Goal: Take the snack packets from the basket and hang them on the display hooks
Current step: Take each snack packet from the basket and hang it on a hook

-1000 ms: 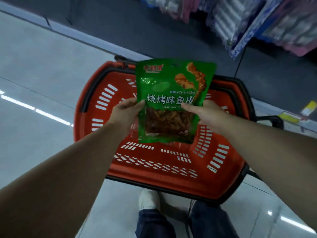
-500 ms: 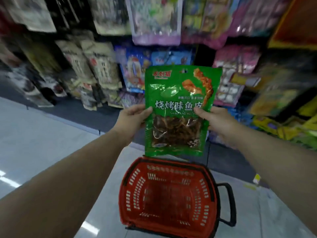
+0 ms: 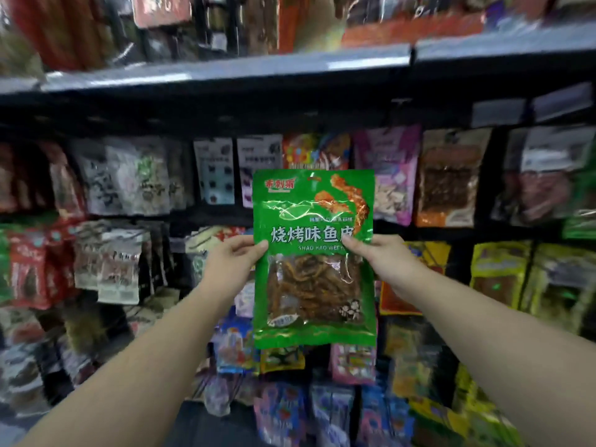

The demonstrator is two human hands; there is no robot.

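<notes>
Rack [image 3: 445, 101] fills the view, rows of hung packs, mostly blurred; shelf w/ more stock on top. Basket not in view, so can't tell what's left in it. Green packet [image 3: 314, 253] is held upright in front of the rack, mid-height, not on a hook yet. Left hand [image 3: 233, 259] pinches its left edge, right hand [image 3: 379, 258] pinches the right edge, thumbs on the front. Judgement: this pack is picked, hanging still to do; its top hole must find a free hook, none clearly visible.

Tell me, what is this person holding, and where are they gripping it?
A green snack packet, held upright before the display. The left hand pinches its left edge and the right hand its right edge, both about mid-height.
</notes>
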